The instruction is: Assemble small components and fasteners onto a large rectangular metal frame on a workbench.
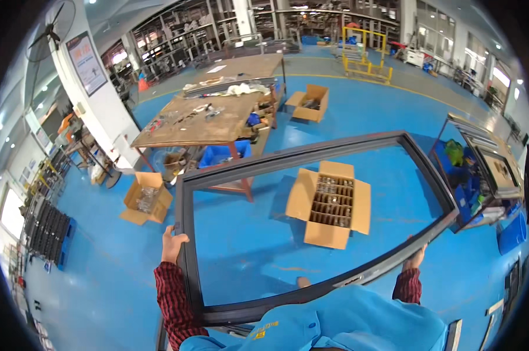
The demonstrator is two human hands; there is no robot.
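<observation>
I carry a large dark grey window frame [299, 153] in front of my body, tilted, with nothing filling its opening. My left hand [172, 244] grips its left side, the thumb lying over the bar. On the lower right bar, my right hand [415, 257] holds from the outer edge, its fingers partly hidden behind the profile. Through the opening, an open cardboard box [328, 236] with divided compartments and small metal-looking parts shows on the blue floor.
Ahead on the left stands a wooden workbench [188, 128] with loose parts. Open cardboard boxes stand at its left [146, 199] and right [311, 104]. A loaded rack [481, 169] is close on the right, beside a blue bin [513, 233]. A white pillar [95, 105] rises at left.
</observation>
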